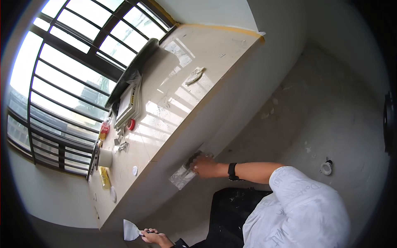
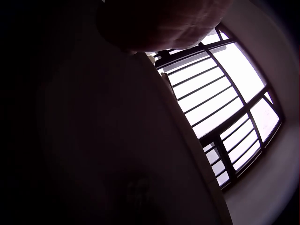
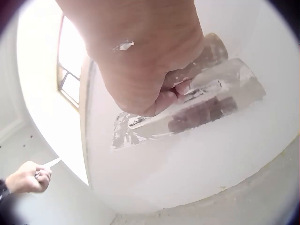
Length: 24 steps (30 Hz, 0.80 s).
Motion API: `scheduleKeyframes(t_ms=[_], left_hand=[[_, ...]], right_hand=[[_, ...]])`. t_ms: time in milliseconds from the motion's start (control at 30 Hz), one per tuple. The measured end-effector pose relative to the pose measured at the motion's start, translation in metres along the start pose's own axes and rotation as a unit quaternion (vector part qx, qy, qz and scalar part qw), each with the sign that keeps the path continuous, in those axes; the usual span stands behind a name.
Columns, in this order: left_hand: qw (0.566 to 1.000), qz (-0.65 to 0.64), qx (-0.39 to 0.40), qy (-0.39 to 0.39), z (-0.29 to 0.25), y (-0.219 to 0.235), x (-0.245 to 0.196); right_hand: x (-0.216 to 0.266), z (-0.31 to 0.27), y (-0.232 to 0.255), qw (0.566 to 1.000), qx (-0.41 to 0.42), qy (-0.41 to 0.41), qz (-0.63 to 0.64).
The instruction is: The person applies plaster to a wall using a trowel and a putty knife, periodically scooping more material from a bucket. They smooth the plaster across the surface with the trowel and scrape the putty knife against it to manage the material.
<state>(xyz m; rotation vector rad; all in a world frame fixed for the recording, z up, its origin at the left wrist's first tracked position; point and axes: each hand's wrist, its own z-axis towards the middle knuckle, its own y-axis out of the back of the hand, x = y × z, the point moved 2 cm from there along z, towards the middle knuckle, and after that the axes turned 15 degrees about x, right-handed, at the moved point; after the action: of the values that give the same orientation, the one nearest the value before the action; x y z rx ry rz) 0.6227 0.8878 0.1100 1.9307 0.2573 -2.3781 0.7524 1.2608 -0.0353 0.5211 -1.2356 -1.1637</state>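
Note:
My right hand (image 1: 204,165) grips the handle of a plastering trowel (image 1: 180,178), its wide metal blade smeared with white plaster. In the right wrist view the blade (image 3: 248,84) lies along the white wall (image 3: 164,178) below the window sill, with the curled fingers of the right hand (image 3: 136,61) around the handle. Lower down in the head view, my left hand (image 1: 152,236) holds a putty knife (image 1: 130,230) by its handle, blade pointing away. The left wrist view is dark and shows only part of the left hand (image 2: 164,23); the knife is hidden there.
Above the wall runs a glossy sill (image 1: 165,124) with a sharp front edge. On it lie a stack of flat panels (image 1: 126,105), a red tape roll (image 1: 131,124), a white container (image 1: 105,158), a yellow packet (image 1: 104,177) and a crumpled cloth (image 1: 194,76). A barred window (image 1: 70,78) stands behind.

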Motion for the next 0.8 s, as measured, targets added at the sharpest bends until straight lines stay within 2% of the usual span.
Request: scheduleKeyframes(t_ms=[33,100,167,233,300,367,433,467,500,533,600,700,733,800], left_hand=[[1.000,-0.006,0.004,0.006,0.001,0.007,-0.002],[1.000,-0.014,0.011,0.002,0.009,0.018,0.000],[1.000,-0.019,0.020,0.010,0.011,0.022,0.007],[0.996,-0.062,0.063,0.005,0.016,0.021,0.012],[0.997,-0.050,0.058,0.008,0.009,0.008,0.008],[0.998,-0.038,0.049,0.016,0.008,-0.001,0.006],[0.998,-0.038,0.044,0.014,0.005,-0.013,0.004],[0.999,-0.036,0.032,0.016,0.002,-0.017,0.003],[0.999,-0.034,0.034,0.019,0.000,-0.018,0.004],[0.999,-0.019,0.042,0.012,0.001,-0.020,0.005],[0.998,-0.020,0.059,0.011,0.008,-0.027,0.014],[0.999,-0.008,0.042,0.024,0.026,-0.016,0.029],[0.998,0.019,0.046,0.044,-0.016,-0.039,-0.013],[0.999,0.020,0.019,0.029,-0.012,-0.030,-0.010]], right_hand=[[-0.011,-0.014,0.030,0.997,-0.065,-0.004,-0.032],[-0.050,-0.032,0.084,0.988,-0.112,0.001,-0.104],[-0.076,-0.044,0.148,0.969,-0.147,0.007,-0.198],[-0.100,-0.041,0.186,0.951,-0.171,-0.001,-0.259],[-0.106,-0.033,0.215,0.946,-0.160,-0.005,-0.282],[-0.105,-0.029,0.221,0.932,-0.142,0.001,-0.335],[-0.104,-0.024,0.212,0.933,-0.132,0.015,-0.336],[-0.100,-0.023,0.205,0.934,-0.115,0.035,-0.336],[-0.096,-0.026,0.194,0.953,-0.044,0.003,-0.299],[-0.092,-0.032,0.174,0.954,-0.042,-0.001,-0.297],[-0.110,-0.041,0.132,0.965,0.000,-0.005,-0.261],[-0.151,-0.070,0.112,0.953,0.034,-0.018,-0.300],[-0.161,-0.080,0.126,0.951,0.032,-0.027,-0.306],[-0.181,-0.100,0.182,0.938,-0.118,-0.040,-0.325]])
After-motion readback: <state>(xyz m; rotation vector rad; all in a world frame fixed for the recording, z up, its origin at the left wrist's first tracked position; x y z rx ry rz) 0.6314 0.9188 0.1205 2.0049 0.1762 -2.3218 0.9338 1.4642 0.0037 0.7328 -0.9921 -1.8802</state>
